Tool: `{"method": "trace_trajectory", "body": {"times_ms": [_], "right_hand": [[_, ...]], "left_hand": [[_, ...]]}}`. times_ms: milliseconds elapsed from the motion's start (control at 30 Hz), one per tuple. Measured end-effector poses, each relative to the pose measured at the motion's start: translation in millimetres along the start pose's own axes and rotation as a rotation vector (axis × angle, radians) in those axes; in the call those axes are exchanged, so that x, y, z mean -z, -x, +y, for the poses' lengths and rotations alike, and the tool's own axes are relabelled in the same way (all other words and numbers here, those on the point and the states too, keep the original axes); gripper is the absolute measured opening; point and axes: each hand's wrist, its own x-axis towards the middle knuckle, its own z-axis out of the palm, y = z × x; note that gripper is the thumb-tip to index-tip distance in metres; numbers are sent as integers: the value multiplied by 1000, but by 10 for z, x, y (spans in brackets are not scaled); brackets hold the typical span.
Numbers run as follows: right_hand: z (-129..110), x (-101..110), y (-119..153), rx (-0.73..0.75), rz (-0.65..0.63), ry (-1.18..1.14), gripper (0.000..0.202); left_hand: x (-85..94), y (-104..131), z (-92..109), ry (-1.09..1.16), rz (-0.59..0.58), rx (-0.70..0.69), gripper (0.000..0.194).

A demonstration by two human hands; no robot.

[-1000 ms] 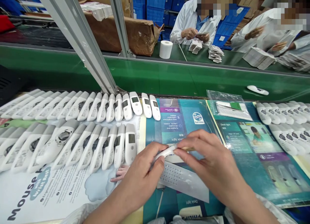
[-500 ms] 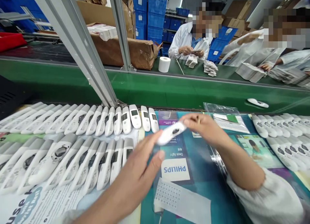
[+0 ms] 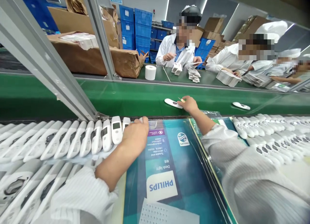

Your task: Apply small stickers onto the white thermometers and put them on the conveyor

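Right hand (image 3: 188,104) pinches small yellowish tool (image 3: 182,100), fingertips at right end of white device (image 3: 171,103) on far green belt (image 3: 130,95). Second device (image 3: 241,106) farther right, already there. Left hand (image 3: 137,130) curled beside left row (image 3: 87,137); grip hidden, cannot tell. Many left in rows.

- 2 white devices (image 3: 170,102) on the green belt (image 3: 126,98), toward its near edge
- 2 left rows (image 3: 86,140) of devices by the worktop's (image 3: 201,182) left edge, too overlapped to count
- 2 right rows (image 3: 250,130) by its right edge, likewise
- 1 dotted sheet (image 3: 167,212) at its near edge
- 1 roll (image 3: 150,73)
- 2 metal posts (image 3: 48,53)
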Motion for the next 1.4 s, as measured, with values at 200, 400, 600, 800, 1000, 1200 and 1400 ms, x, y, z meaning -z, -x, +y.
{"method": "trace_trajectory", "body": {"times_ms": [200,400,600,800,1000,1200,1400], "right_hand": [[68,347,1497,263,-147,-78,27],[362,282,3048,412,-405,-77,20],[562,50,3361,355,-231,89,17],[554,-70,3375,338,-196,144,18],[534,-143,3377,308,-203,109,14],[574,-143,3325,286,-191,-19,11],[523,132,3232,384,-169,-105,5]], "left_hand": [[181,603,-181,469,23,-45,39],[-185,1650,-50,1373,-330,336,50],[-485,1871,154,1430,-334,350,44],[-508,1862,144,1486,-322,382,45],[-513,1845,147,1519,-305,404,41],[-466,1818,134,1530,-313,445,52],[-484,1769,80,1442,-317,326,55]]}}
